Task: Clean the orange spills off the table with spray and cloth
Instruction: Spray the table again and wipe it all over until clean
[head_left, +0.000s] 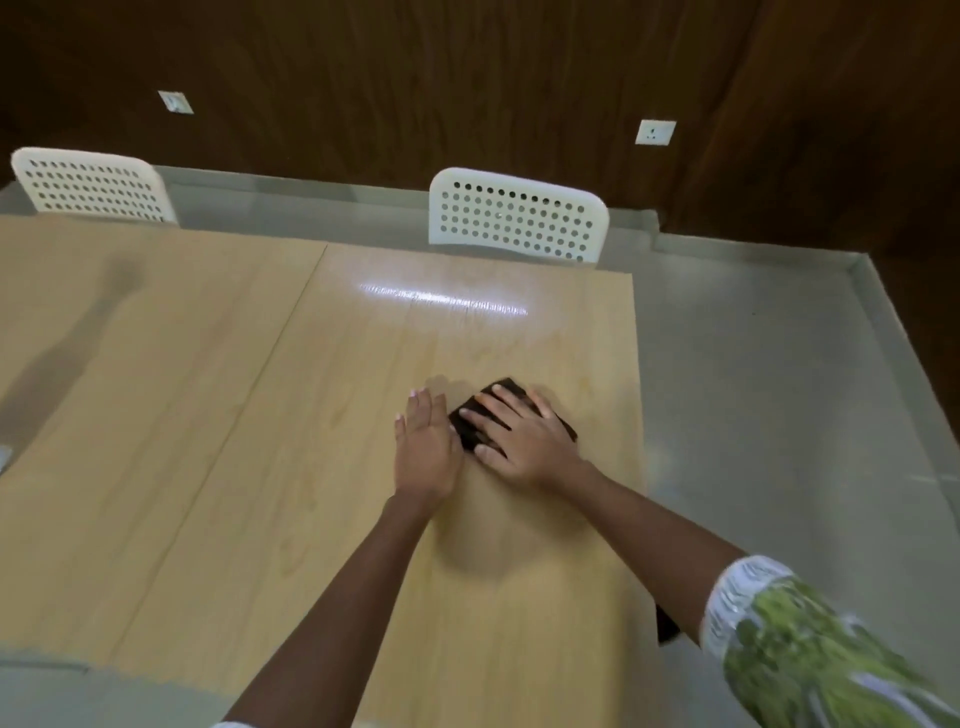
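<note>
The right hand (524, 441) lies with fingers (488, 402) spread flat, pressing the dark cloth (506, 387) onto the tabletop (260, 415). The left hand (426, 447) rests flat beside it, holding nothing. No orange spill or spray bottle shows; wiping looks nearly done.

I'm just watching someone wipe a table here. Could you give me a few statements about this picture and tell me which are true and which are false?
1. The right hand lies flat on a dark cloth. True.
2. The left hand holds a spray bottle. False: it rests open on the table, beside the cloth, holding nothing.
3. Two white chairs with holes in their backs, one straight across and one to the left, stand at the table's far side. True.
4. The cloth is bright yellow. False: it is dark, near black.
5. A large orange puddle sits by the hands. False: no clear orange spill shows there.
</note>
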